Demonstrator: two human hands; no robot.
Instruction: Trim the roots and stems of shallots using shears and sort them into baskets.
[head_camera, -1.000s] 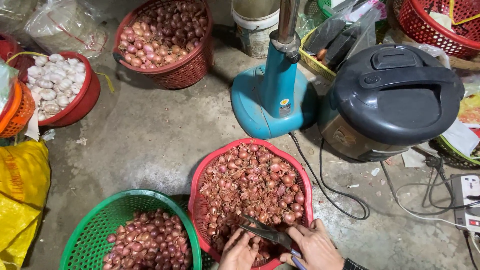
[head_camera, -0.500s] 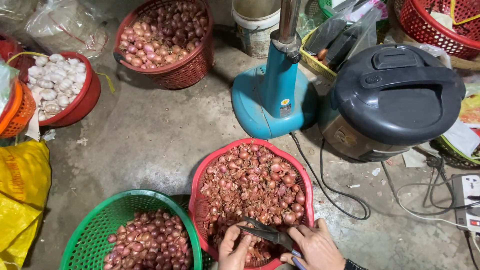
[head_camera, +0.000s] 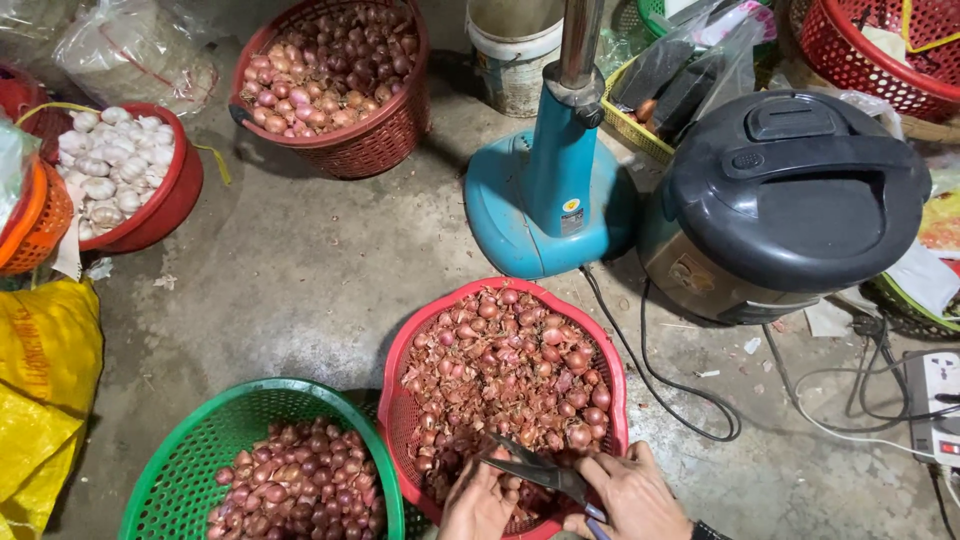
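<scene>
The dark scissors (head_camera: 535, 468) are lying low over the near edge of the red basket (head_camera: 430, 330), their long axis running slantwise, tips pointing up and left toward the heap of shallots (head_camera: 505, 375), handles trailing down and right into the right hand (head_camera: 625, 495). That hand's fingers are curling closed around the handles. The left hand (head_camera: 478, 505) is pinching something small beneath the blades, probably one shallot, though I cannot tell for certain. Trimming cleanly likely means keeping the left fingertips well back from the tips and snipping only the end. A green basket (head_camera: 190, 440) of shallots is sitting just beside on the left
</scene>
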